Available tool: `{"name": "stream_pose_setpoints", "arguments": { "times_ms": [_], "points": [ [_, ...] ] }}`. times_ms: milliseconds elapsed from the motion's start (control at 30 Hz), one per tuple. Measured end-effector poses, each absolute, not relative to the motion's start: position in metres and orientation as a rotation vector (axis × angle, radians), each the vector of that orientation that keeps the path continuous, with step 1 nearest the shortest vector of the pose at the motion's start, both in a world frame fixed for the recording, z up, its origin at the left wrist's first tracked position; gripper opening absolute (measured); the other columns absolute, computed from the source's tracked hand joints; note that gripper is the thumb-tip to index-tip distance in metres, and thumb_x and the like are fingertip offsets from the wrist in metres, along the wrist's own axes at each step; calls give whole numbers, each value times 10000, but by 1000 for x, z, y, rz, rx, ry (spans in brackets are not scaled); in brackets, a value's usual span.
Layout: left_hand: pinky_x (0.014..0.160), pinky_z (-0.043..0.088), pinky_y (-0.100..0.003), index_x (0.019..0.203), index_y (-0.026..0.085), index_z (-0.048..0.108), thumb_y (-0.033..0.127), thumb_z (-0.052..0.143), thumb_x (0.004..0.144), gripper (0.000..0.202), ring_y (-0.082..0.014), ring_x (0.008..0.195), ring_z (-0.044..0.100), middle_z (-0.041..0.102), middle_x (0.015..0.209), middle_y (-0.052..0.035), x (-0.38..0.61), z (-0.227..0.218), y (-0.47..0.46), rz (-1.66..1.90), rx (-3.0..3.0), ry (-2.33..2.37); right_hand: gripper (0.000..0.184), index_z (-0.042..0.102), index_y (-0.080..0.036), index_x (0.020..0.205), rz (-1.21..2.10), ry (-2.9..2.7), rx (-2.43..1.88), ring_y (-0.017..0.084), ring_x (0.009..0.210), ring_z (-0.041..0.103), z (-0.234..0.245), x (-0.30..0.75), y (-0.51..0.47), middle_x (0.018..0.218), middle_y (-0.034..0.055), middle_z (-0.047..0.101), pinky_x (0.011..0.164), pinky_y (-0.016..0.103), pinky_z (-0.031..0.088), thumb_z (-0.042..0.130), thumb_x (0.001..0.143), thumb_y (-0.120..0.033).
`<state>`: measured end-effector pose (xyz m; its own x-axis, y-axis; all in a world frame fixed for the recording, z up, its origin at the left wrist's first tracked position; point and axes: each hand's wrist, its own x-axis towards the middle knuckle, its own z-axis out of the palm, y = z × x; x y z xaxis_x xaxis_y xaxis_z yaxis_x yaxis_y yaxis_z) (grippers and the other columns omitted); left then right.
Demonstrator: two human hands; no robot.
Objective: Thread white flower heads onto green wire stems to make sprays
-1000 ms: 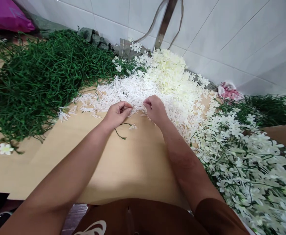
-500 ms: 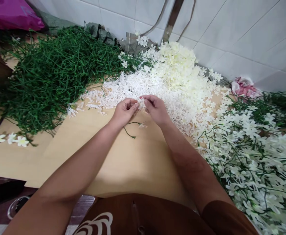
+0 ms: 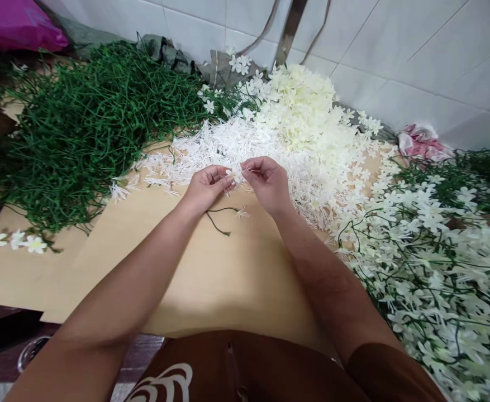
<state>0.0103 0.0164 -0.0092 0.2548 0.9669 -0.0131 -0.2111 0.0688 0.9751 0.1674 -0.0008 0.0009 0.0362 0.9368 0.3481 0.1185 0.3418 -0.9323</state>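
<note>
My left hand point(image 3: 205, 188) and my right hand point(image 3: 267, 183) meet at the near edge of a heap of white plastic stamens point(image 3: 228, 148). Both hands are closed in a pinch on one small white stamen piece point(image 3: 235, 174) between their fingertips. A thin green stem point(image 3: 223, 215) with a small white tip hangs below my left hand over the tan board point(image 3: 211, 273). Behind the stamens lies a pile of cream petals point(image 3: 303, 120).
A big tangle of green stems point(image 3: 77, 128) fills the left. Finished white flower sprays point(image 3: 437, 262) cover the right. Three loose flowers point(image 3: 10, 241) lie at the left edge. White tiled wall point(image 3: 416, 50), a magenta bag point(image 3: 14, 25) and a pink wrapper point(image 3: 423, 142) stand behind.
My hands came together from slightly apart and now pinch one stamen piece between them. The view shifted a little, so everything sits slightly higher and to the right than a second ago.
</note>
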Motion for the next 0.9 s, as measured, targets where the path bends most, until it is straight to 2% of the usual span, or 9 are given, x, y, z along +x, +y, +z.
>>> {"name": "stream_pose_setpoints", "arguments": {
  "times_ms": [133, 267, 433, 633, 900],
  "points": [
    [587, 458, -230, 725, 161, 612, 512, 904, 444, 536, -83, 551, 567, 607, 593, 42, 12, -10, 16, 1085, 1081, 861, 73, 609, -226, 790, 653, -1497, -1033, 133, 886, 604, -13, 166, 2, 923, 11, 603, 758, 306, 554, 681, 787, -233],
    [617, 480, -243, 714, 155, 610, 480, 913, 452, 516, -91, 569, 590, 617, 608, 35, 12, -9, 15, 1063, 1060, 835, 67, 604, -228, 794, 622, -1541, -1006, 131, 868, 599, -20, 165, 2, 917, 6, 589, 752, 313, 553, 653, 799, -183],
    [622, 491, -240, 725, 153, 625, 479, 918, 435, 525, -82, 560, 590, 629, 613, 39, 12, -7, 14, 1060, 1039, 826, 62, 595, -222, 800, 498, -1607, -1008, 139, 854, 593, -21, 167, 1, 912, 17, 589, 733, 315, 545, 621, 815, -168],
    [605, 486, -233, 765, 153, 656, 459, 922, 444, 517, -80, 559, 585, 643, 622, 33, 12, -10, 15, 1073, 1050, 846, 59, 554, -224, 816, 257, -1773, -1019, 185, 905, 596, -19, 169, -1, 915, 38, 606, 849, 399, 515, 562, 871, -204],
    [616, 480, -231, 792, 147, 658, 355, 911, 525, 423, -84, 577, 589, 643, 627, 27, 11, -11, 15, 1066, 1098, 880, 79, 548, -219, 829, 119, -1864, -1049, 189, 901, 615, -22, 169, -3, 965, 69, 628, 805, 367, 520, 514, 900, -213]
  ]
}}
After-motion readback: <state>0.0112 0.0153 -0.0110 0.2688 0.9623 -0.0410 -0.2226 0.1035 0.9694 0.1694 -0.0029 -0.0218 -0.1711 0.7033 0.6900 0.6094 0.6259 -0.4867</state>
